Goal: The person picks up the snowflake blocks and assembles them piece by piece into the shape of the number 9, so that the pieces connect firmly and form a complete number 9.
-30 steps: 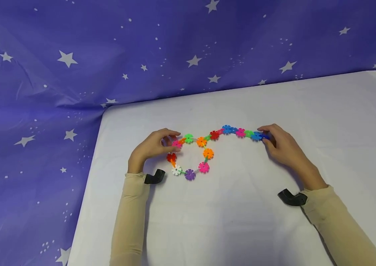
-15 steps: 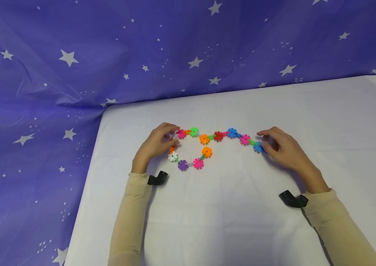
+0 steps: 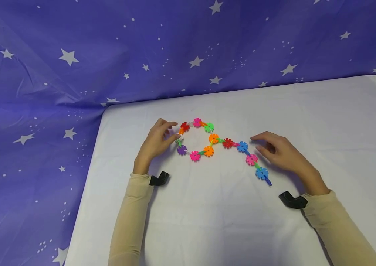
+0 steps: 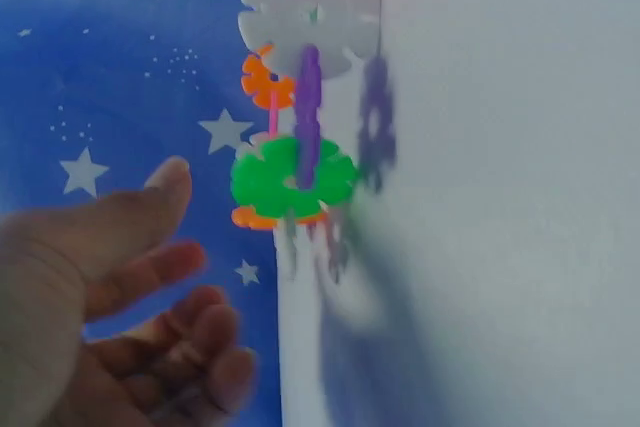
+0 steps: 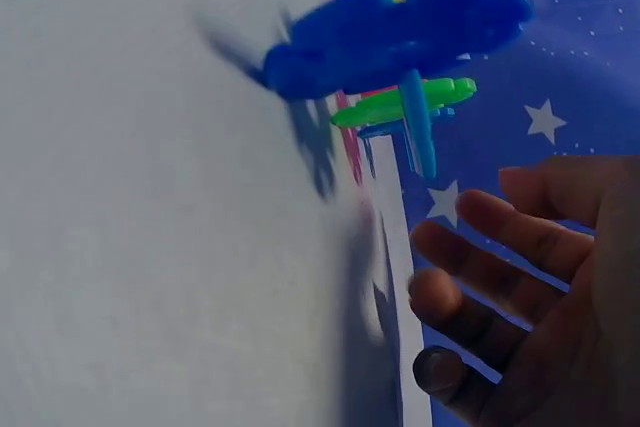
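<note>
Snowflake-disc chain (image 3: 221, 146) lies flat on the white table (image 3: 324, 122) in the head view: a closed loop at its left end, a tail running down and right to a dark blue end piece (image 3: 267, 180). Left hand (image 3: 156, 142) sits at the loop's left edge, fingertips at the white disc (image 3: 180, 138); whether they pinch it cannot be told. Right hand (image 3: 282, 151) lies just right of the tail, fingers relaxed and apart, no contact. Left wrist view: left hand (image 4: 110, 317) loosely curled, holding nothing, just beside a green disc (image 4: 290, 179). Right wrist view: right hand (image 5: 530, 287) fingers spread, apart from the blue disc (image 5: 390, 32).
</note>
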A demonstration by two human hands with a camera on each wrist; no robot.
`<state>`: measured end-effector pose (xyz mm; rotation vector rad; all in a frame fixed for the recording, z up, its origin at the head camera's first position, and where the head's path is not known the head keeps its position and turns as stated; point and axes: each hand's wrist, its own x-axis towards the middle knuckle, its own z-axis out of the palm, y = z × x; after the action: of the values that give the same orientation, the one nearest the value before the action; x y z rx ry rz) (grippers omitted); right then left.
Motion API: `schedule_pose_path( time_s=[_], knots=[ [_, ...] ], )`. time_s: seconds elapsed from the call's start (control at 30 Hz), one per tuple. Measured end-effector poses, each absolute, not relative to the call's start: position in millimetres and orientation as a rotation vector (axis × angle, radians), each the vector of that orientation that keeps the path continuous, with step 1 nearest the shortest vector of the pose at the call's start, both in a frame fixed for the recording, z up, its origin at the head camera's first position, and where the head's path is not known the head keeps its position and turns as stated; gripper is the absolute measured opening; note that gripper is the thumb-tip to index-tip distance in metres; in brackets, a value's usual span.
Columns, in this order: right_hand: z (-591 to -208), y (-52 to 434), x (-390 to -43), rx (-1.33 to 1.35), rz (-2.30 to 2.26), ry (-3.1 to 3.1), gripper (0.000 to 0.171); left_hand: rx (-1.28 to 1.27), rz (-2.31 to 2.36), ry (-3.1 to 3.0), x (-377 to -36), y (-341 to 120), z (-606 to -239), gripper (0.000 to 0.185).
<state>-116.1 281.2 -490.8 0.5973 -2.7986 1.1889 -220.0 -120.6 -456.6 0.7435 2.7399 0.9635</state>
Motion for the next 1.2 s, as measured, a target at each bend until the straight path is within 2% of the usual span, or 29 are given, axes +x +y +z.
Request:
schedule_pose_path(
  time_s=[0.13,0.33,0.47,0.7,0.87,1.03,1.2],
  knots=[
    [-489,276,-114,0.656,1.232,-2.844,0.028,0.704,0.929,2.737,-218,-115,-457,0.048],
    [-483,266,-109,0.779,1.379,-2.938,0.020,0.855,1.013,2.683,-217,-107,-464,0.049],
    [-479,259,-106,0.797,1.345,-3.002,0.021,0.895,0.974,2.747,-216,-103,-468,0.043],
    [-472,243,-100,1.012,1.428,-3.030,0.022,1.003,0.917,2.611,-215,-96,-470,0.050],
    [-470,237,-106,0.917,1.314,-2.933,0.019,0.995,0.906,2.661,-213,-93,-472,0.047],
    [-470,237,-128,0.807,1.089,-2.808,0.025,1.042,0.869,2.548,-211,-82,-471,0.059],
    [-473,230,-154,0.773,0.928,-2.909,0.042,1.121,0.864,2.507,-195,-67,-460,0.041]
  ],
)
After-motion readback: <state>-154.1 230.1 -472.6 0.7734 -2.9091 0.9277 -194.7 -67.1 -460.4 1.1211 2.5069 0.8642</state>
